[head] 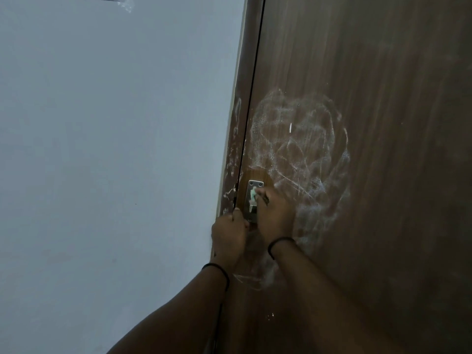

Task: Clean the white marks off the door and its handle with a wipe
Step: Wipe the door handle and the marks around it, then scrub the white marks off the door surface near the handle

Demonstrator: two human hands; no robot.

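Note:
A dark brown wooden door (383, 123) fills the right side, smeared with white swirling marks (301, 146) above and right of the handle. The metal handle plate (255, 186) sits at the door's left edge. My right hand (275, 215) pinches a small pale green wipe (253, 194) against the plate and hides most of the handle. My left hand (229, 233) rests against the door edge just left of the plate, with its fingers curled; what it holds is hidden.
A pale blue-grey wall (115, 162) takes up the left half. The brown door frame (235, 154) between wall and door carries white flecks. More white smears (255, 277) lie below the handle, between my forearms.

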